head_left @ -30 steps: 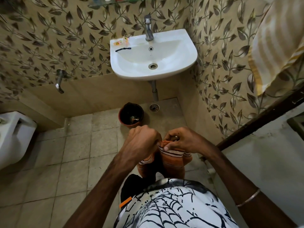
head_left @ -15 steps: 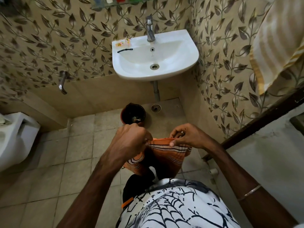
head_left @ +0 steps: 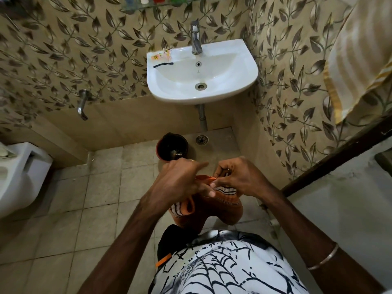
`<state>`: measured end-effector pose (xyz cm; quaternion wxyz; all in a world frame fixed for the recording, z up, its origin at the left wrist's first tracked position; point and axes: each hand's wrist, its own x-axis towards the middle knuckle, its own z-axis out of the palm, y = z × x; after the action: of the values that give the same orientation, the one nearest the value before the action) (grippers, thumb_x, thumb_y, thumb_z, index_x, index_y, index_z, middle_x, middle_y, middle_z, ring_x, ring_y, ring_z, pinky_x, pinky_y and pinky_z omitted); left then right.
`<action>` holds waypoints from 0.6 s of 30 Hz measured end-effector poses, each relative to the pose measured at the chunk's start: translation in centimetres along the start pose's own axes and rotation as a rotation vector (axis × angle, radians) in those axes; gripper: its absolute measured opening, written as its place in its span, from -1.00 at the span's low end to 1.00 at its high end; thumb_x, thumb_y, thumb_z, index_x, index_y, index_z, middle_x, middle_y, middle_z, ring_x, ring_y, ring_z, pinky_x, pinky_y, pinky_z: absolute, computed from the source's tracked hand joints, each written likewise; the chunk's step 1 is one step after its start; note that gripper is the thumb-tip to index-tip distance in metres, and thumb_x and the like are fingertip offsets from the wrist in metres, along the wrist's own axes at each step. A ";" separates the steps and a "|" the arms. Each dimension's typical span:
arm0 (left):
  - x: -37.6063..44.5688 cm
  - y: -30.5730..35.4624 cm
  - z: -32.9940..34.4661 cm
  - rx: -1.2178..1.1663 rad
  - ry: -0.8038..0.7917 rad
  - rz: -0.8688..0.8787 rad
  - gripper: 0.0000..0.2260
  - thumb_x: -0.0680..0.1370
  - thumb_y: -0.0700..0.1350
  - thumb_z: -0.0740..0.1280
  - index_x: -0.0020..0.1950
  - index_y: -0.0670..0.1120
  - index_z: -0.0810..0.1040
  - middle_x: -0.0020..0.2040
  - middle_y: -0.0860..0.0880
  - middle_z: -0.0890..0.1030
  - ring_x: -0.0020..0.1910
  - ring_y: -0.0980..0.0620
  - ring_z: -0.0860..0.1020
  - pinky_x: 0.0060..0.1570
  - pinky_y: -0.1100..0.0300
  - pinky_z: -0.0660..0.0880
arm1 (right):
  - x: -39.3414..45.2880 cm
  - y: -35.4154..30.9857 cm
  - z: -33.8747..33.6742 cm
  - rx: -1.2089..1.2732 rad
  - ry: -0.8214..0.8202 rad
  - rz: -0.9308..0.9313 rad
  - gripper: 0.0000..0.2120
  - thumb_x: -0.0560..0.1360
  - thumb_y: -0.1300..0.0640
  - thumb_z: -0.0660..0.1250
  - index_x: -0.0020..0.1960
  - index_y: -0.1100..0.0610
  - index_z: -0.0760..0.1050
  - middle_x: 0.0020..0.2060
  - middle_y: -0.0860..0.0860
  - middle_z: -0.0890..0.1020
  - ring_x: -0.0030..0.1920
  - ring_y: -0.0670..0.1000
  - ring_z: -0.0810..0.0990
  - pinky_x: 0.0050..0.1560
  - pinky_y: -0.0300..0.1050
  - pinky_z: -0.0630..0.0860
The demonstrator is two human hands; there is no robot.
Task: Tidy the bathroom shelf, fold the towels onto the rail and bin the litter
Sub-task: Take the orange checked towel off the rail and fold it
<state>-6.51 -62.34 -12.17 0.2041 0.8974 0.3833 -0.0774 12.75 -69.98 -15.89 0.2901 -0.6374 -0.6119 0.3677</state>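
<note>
Left hand (head_left: 180, 183): fingers curled over the top edge of the orange striped towel (head_left: 220, 206), gripping it, index finger sticking out toward the other hand.
Right hand (head_left: 237, 179): pinches the same top edge just beside the left.
Towel: bunched and hanging below both hands, in front of the person's printed shirt (head_left: 222, 264), above the floor tiles.
Bin (head_left: 172, 147): dark, on the floor under the washbasin (head_left: 244, 66).
Litter: small wrappers (head_left: 161, 55) and a black strip (head_left: 163, 64) on the basin's left rim.
Second towel (head_left: 358, 60): cream striped, hanging at upper right.
Shelf (head_left: 157, 4): glass, bottles on it, at the top edge.
</note>
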 end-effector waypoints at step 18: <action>-1.1 -0.1 -1.1 0.070 0.128 0.132 -0.82 0.56 -0.06 0.40 0.13 0.12 0.68 0.01 0.16 0.72 0.03 0.16 0.65 0.00 0.16 0.59 | -0.3 3.0 -2.4 0.090 -0.227 0.175 -0.73 0.30 -0.08 0.61 -0.04 -0.06 0.67 -0.10 -0.18 0.72 -0.08 -0.19 0.68 -0.06 -0.14 0.57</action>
<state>-7.38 -62.53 -10.88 0.1523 0.9305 0.3325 -0.0197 16.48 -70.37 -16.99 0.2139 -0.6290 -0.5657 0.4884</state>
